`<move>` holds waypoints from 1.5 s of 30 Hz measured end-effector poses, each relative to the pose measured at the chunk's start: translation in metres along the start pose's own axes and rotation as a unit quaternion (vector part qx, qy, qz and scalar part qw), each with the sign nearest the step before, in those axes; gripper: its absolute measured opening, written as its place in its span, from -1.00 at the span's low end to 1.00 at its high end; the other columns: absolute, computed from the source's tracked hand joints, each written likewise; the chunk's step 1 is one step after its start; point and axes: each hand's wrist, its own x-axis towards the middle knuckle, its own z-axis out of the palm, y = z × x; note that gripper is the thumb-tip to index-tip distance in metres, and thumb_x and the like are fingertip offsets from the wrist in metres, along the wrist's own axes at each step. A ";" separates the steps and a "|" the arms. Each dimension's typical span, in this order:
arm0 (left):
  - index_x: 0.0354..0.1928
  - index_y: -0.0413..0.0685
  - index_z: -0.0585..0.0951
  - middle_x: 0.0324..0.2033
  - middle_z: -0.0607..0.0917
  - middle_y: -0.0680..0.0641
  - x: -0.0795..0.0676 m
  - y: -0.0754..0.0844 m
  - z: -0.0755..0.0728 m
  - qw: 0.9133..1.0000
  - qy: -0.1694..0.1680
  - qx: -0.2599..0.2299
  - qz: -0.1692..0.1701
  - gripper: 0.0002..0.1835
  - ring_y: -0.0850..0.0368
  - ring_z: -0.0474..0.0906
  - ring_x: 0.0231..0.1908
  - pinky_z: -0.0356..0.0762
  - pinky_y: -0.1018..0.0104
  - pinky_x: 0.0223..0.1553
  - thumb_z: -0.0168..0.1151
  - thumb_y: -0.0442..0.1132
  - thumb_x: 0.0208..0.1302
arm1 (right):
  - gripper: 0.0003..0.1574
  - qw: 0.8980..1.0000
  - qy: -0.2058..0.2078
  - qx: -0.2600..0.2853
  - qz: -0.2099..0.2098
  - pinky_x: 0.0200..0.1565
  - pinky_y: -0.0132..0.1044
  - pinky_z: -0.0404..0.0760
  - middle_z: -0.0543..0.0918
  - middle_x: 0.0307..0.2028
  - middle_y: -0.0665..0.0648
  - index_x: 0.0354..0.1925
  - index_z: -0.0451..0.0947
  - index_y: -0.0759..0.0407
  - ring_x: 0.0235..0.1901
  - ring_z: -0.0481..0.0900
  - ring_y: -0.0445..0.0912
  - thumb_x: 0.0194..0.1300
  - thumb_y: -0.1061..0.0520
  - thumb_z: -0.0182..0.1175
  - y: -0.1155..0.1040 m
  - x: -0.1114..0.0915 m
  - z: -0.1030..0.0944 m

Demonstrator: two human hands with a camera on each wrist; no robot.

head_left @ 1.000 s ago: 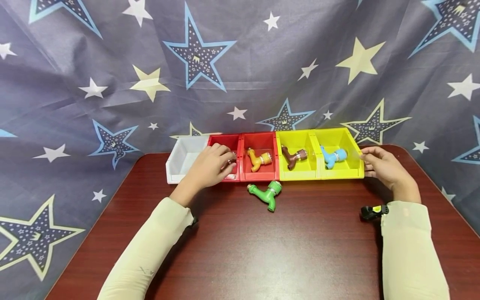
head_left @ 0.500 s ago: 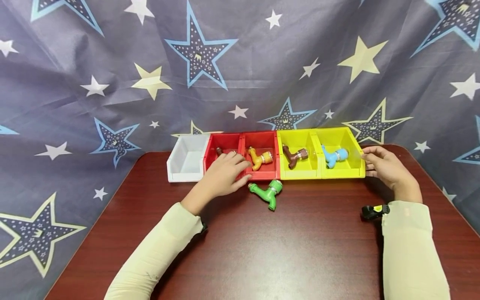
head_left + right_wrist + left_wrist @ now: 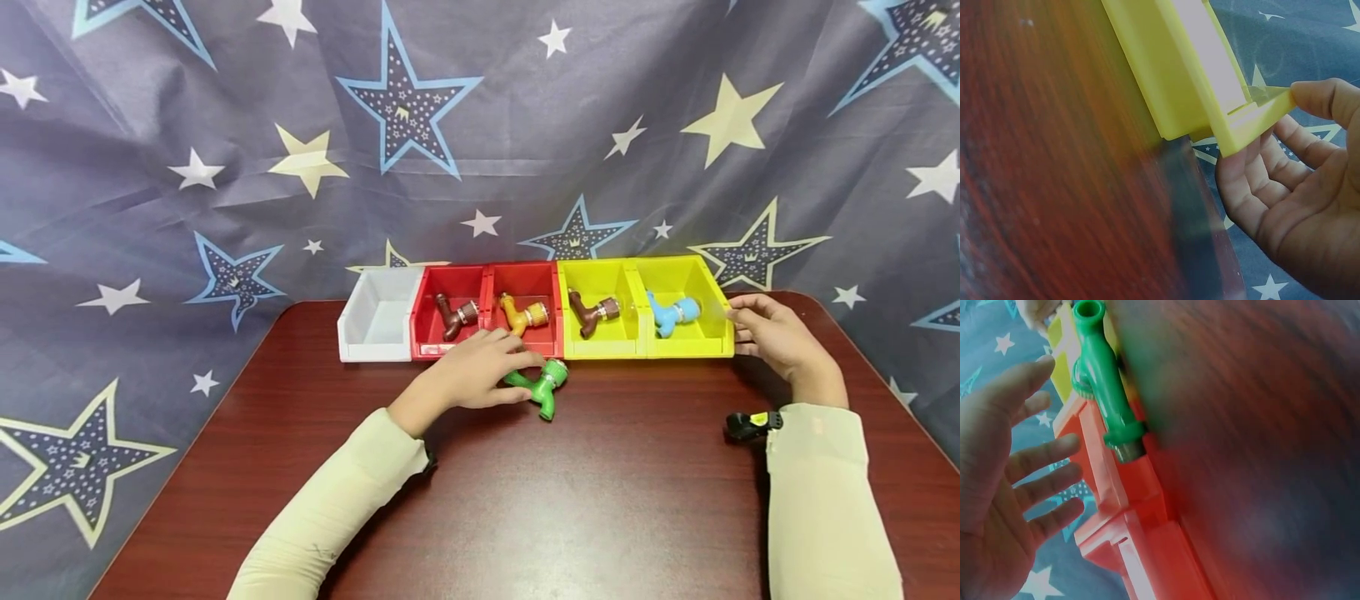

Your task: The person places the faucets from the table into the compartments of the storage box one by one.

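A green tap (image 3: 546, 387) lies on the table in front of the bins. My left hand (image 3: 480, 372) reaches over its left end, fingers spread. In the left wrist view, a gap shows between those fingers and the green tap (image 3: 1107, 381). At the far right, my right hand (image 3: 780, 340) holds the side of the end yellow bin (image 3: 690, 347), thumb at the rim and fingers along the outside. That bin has a blue tap (image 3: 675, 313) in it. Brown taps lie in the left red bin (image 3: 435, 350) and the other yellow bin (image 3: 603, 348); a yellow tap (image 3: 525, 315) lies between them.
The bins stand side by side along the back of the dark red table (image 3: 570, 500). A white bin (image 3: 378, 317) ends the row at the left. Behind hangs a grey-blue star-patterned cloth (image 3: 510, 150).
My left hand has come out of the left red bin, uncovering a brown tap there, and moved right and nearer to the green tap. My right hand stays at the yellow bin.
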 end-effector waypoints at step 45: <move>0.13 0.47 0.60 -0.04 0.47 0.05 0.027 0.037 0.003 0.986 -0.156 -0.035 -0.053 -0.61 0.09 0.34 0.01 0.31 0.11 -0.03 0.29 0.29 0.32 | -0.77 1.000 -0.002 0.012 0.003 -0.23 -0.31 0.67 0.54 -0.22 -0.14 0.10 0.31 0.13 -0.31 0.60 -0.17 0.62 0.06 -0.02 0.005 0.004 -0.002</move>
